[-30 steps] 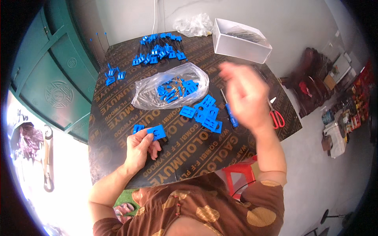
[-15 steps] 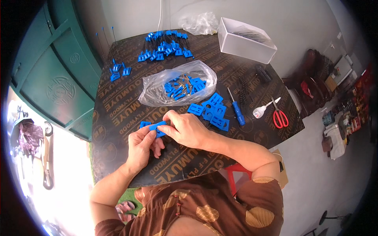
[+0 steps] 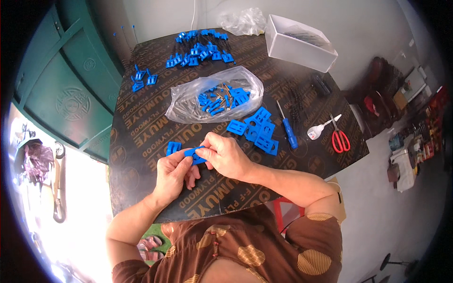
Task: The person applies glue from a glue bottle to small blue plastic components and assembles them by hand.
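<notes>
Head view: my left hand (image 3: 173, 173) and right hand (image 3: 225, 155) both pinch one small blue plastic bracket (image 3: 195, 154) just above the plywood table (image 3: 141, 127). I'd keep it level, fingertips pressing evenly from both sides.

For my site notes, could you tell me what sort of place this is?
Probably a small home workshop for hand assembly: a plywood table bears blue plastic parts, a screwdriver and scissors, beside a green door.

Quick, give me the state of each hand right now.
Left hand: closed on the small blue plastic part.
Right hand: closed on the same blue plastic part, pinching it from the other side.
</notes>
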### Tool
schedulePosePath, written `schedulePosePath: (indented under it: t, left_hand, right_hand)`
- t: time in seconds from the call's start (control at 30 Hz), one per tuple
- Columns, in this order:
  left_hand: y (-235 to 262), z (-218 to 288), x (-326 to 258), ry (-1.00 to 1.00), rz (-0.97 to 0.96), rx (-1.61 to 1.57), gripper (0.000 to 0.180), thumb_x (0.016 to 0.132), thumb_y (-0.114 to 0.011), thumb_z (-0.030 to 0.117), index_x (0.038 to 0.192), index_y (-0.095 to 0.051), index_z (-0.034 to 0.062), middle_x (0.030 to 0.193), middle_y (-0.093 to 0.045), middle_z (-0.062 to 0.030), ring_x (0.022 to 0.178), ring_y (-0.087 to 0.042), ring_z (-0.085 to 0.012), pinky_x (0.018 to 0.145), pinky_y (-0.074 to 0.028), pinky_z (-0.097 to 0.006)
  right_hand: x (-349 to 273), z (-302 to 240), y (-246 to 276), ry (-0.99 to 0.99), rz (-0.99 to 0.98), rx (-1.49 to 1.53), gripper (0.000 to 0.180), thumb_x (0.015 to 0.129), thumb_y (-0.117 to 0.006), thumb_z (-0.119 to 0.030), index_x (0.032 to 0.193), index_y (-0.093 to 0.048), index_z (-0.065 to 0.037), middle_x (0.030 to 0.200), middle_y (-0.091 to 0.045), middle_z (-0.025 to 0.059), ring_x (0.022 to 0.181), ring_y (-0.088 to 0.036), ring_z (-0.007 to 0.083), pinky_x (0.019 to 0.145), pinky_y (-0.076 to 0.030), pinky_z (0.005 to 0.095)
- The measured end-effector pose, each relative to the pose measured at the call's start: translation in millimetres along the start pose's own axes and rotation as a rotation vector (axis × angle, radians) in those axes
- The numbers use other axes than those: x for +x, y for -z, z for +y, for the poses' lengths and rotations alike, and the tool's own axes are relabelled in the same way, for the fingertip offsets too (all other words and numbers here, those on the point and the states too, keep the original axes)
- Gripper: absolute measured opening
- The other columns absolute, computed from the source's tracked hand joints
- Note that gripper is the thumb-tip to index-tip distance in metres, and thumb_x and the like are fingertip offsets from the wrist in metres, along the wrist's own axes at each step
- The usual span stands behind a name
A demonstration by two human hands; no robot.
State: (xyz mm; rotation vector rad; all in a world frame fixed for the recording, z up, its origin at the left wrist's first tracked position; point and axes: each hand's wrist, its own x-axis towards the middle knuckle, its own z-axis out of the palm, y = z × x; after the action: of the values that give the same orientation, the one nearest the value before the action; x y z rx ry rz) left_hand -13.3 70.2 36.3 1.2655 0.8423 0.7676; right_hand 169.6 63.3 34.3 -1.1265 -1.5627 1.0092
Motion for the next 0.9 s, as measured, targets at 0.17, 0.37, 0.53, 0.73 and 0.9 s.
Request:
schedulePosePath:
  t: [0.17,0.37,0.53,0.73,0.9]
  left_hand:
    - [-1.6,2.4,-0.5,0.015,-0.004,0.002,0.028,0.098,-0.046,0.018,0.111,-0.059,-0.0036,0.068,-0.062,-0.0076,0.046,-0.052,-0.0081,0.043,-0.042,-0.019]
    - [0.2,2.3,-2.3,0.018,0.024,0.006,0.027,0.098,-0.046,0.017,0.109,-0.059,-0.0038,0.067,-0.062,-0.0075,0.045,-0.051,-0.0082,0.041,-0.040,-0.019]
    - [-1.7,7.6,1.0,0.010,0.006,0.017,0.025,0.097,-0.047,0.018,0.093,-0.061,-0.0018,0.066,-0.062,-0.0063,0.045,-0.051,-0.0083,0.042,-0.040,-0.020]
    - [1.4,2.6,-0.7,-0.017,0.020,-0.033,0.027,0.099,-0.044,0.016,0.111,-0.058,-0.0033,0.070,-0.061,-0.0056,0.050,-0.053,-0.0076,0.045,-0.043,-0.019]
    - [3.1,1.0,0.1,-0.050,0.021,-0.048,0.026,0.099,-0.046,0.020,0.104,-0.059,-0.0020,0.070,-0.062,-0.0065,0.048,-0.054,-0.0090,0.045,-0.043,-0.019]
  right_hand:
    - [-0.1,2.8,1.5,-0.003,-0.016,0.059,0.021,0.089,-0.062,-0.013,0.077,-0.050,0.000,0.056,-0.058,0.0083,0.048,-0.056,0.0118,0.043,-0.042,0.0291]
    - [1.7,1.8,1.8,-0.073,-0.076,0.084,0.019,0.092,-0.059,-0.014,0.080,-0.052,-0.002,0.062,-0.058,0.0027,0.054,-0.054,0.0064,0.047,-0.042,0.0236]
    - [1.5,4.5,1.5,-0.079,-0.043,0.063,0.014,0.091,-0.059,-0.013,0.083,-0.055,-0.002,0.064,-0.058,0.0018,0.055,-0.053,0.0056,0.048,-0.043,0.0225]
    - [-1.3,-1.8,6.0,-0.126,-0.101,0.211,0.015,0.097,-0.049,-0.015,0.094,-0.054,-0.001,0.068,-0.058,0.0024,0.054,-0.048,0.0039,0.047,-0.040,0.0189]
    - [-1.9,5.7,-0.4,-0.029,-0.124,0.232,0.013,0.095,-0.050,-0.010,0.103,-0.049,0.000,0.075,-0.059,0.0039,0.056,-0.050,0.0044,0.049,-0.041,0.0188]
